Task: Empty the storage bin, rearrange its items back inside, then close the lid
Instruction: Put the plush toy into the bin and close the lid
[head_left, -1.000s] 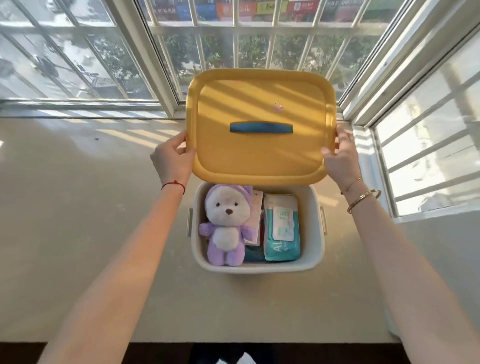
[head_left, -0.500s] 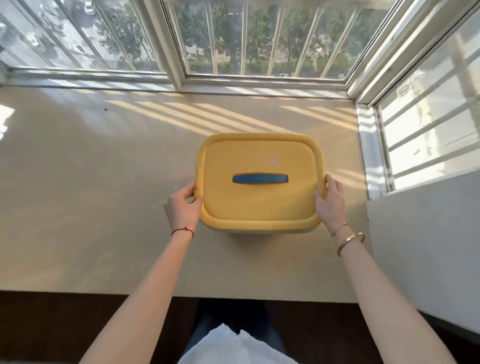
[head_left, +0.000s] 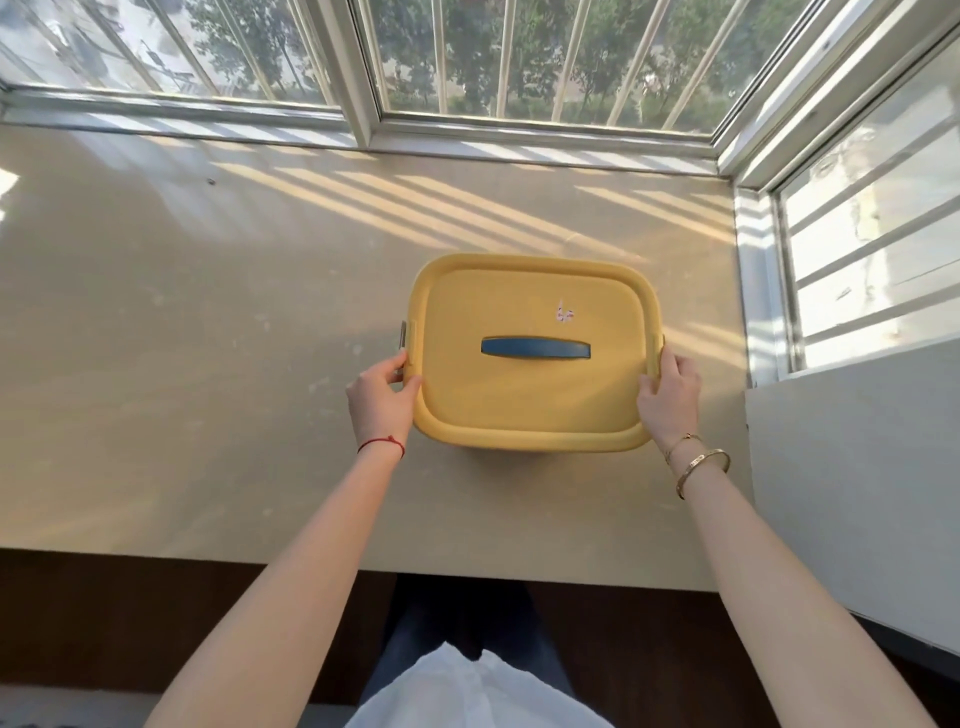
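Observation:
A yellow lid (head_left: 530, 395) with a dark blue handle (head_left: 535, 347) lies flat on top of the storage bin and hides the bin's body and everything inside. My left hand (head_left: 383, 400) grips the lid's left edge, thumb on top, fingers by the grey side latch (head_left: 403, 332). My right hand (head_left: 669, 397) grips the lid's right edge, thumb on the rim. A small pink sticker (head_left: 564, 313) sits on the lid behind the handle.
The bin stands on a beige sill counter (head_left: 208, 389) streaked with sunlight. Barred windows (head_left: 519, 57) run along the back and the right side (head_left: 872, 249). A white wall block (head_left: 857, 493) rises at the right. The counter's front edge lies close to my body.
One second ago the lid was held tilted above the open bin, with a plush toy and packs showing. It has come down flat on the bin, and both hands stay on its sides.

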